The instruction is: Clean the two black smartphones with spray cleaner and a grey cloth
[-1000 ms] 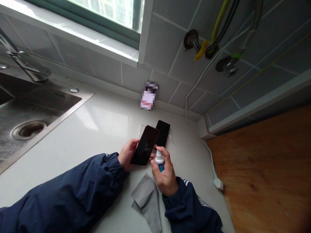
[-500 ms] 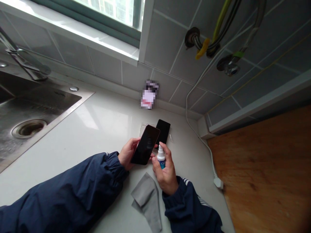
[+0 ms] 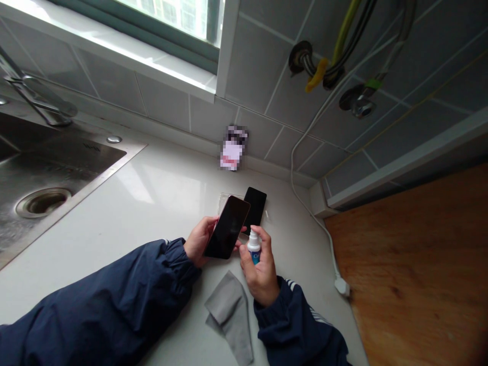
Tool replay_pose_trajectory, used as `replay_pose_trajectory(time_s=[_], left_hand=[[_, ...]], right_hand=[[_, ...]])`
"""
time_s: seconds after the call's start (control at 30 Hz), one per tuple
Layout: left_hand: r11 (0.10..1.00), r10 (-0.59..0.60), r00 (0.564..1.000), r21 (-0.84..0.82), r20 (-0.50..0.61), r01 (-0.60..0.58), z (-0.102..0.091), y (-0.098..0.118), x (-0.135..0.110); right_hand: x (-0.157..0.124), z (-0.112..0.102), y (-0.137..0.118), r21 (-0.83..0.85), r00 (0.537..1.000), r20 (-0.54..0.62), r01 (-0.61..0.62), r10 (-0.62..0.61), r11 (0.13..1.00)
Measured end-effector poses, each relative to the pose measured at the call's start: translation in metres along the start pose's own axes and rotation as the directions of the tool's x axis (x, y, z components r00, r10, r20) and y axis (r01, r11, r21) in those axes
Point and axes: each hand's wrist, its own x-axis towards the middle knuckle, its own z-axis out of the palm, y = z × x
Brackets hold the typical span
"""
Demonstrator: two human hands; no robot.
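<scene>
Daylight pouring through window (image 3: pixel 168 15), glaring along sill (image 3: pixel 114 53) and countertop (image 3: pixel 160 188); phone (image 3: pixel 226 227) catching dull sheen; wall tiles (image 3: pixel 400 137) dimming rightward; wide lens bending edges; pixelated blur hiding item (image 3: pixel 233 148).

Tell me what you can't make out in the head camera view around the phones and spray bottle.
Spray bottle label, head view: the right hand covers most of it; the writing is unreadable.
Dark phone on the counter, head view: its lower end is hidden behind the phone in the left hand.
Item by the wall, head view: pixelated, so it cannot be identified.
Steel sink, head view: cut off by the left edge.
</scene>
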Motion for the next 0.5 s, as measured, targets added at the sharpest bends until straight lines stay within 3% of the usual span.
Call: replay_pose_trajectory(time_s=[0.17,0.33,0.5], left_hand=[[1.0,-0.006,1.0,0.017,-0.023,0.007,0.005,0.0032,-0.0033],[1.0,0.018,0.999,0.022,-0.034,-0.017,0.0051,0.0033,-0.0039],[0.999,0.049,0.999,0.0,0.002,-0.049,0.0021,0.0017,-0.001]], right_hand=[[0.0001,0.0007,-0.0036,-0.014,0.997,-0.068,0.032,-0.033,0.999],[-0.0025,-0.0021,-0.0058,-0.143,0.988,0.044,0.154,-0.149,0.978],[-0.0044,-0.0047,-0.0057,-0.237,0.979,0.116,0.189,-0.165,0.953]])
